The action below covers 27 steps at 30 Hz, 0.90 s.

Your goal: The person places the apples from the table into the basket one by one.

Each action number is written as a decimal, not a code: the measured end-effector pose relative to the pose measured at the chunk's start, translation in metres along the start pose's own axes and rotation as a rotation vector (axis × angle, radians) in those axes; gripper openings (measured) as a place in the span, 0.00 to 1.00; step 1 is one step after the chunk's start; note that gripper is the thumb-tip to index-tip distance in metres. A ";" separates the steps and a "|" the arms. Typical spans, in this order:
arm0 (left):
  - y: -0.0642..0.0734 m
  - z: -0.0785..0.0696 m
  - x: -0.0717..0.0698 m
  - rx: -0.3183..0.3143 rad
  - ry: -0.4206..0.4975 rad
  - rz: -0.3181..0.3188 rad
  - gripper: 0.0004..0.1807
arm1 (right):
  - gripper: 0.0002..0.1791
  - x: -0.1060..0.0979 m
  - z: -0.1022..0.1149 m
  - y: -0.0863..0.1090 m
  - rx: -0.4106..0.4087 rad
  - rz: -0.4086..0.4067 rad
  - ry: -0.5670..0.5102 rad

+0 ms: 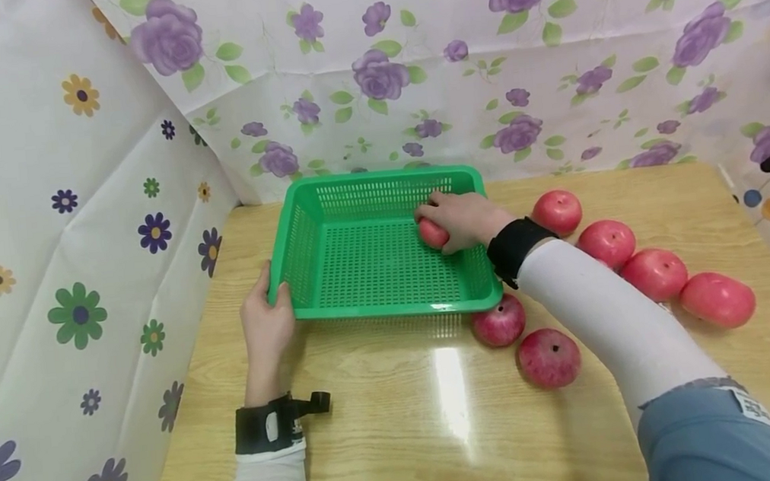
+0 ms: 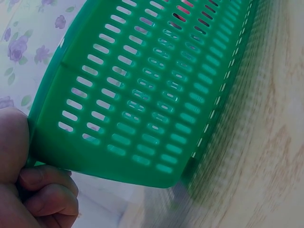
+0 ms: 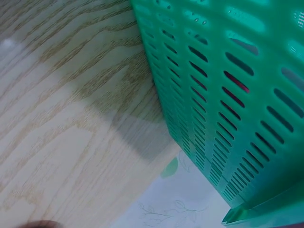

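A green slotted plastic basket [image 1: 391,309] stands at the back of the table. My left hand [image 1: 268,323] grips its left rim; in the left wrist view, thumb and curled fingers [image 2: 52,199] pinch the rim's corner. Inside the basket's right end, my right hand [image 1: 462,221] holds a round pinkish-red fruit [image 1: 433,233], fingers over its top and thumb at its near side. The right wrist view is filled mostly by the basket's slotted wall [image 3: 213,95], and the held fruit is hidden there. Two darker red apples [image 1: 549,358] lie by the basket's near right corner.
Several pinkish-red fruits [image 1: 654,275] line the table's right side, partly behind my right forearm. The wood-grain table [image 1: 387,424] meets a flower-print sheet [image 1: 374,119] behind the basket and another flower sheet [image 1: 84,259] on the left.
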State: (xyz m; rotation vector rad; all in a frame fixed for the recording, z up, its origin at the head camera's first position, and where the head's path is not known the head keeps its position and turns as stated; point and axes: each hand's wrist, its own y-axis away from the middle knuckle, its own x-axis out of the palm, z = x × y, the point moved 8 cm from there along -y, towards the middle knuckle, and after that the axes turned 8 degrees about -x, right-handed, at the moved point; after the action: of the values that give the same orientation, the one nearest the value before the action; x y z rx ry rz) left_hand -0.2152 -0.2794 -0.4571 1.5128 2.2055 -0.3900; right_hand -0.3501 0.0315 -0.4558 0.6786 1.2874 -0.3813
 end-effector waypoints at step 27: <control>-0.001 0.002 0.001 -0.034 -0.023 -0.038 0.29 | 0.43 -0.004 0.001 0.000 -0.016 -0.026 0.002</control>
State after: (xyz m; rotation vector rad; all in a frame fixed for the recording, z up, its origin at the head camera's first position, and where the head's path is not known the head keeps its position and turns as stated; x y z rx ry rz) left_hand -0.2163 -0.2804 -0.4592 1.4437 2.2143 -0.3776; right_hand -0.3500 0.0305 -0.4520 0.6489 1.3007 -0.3912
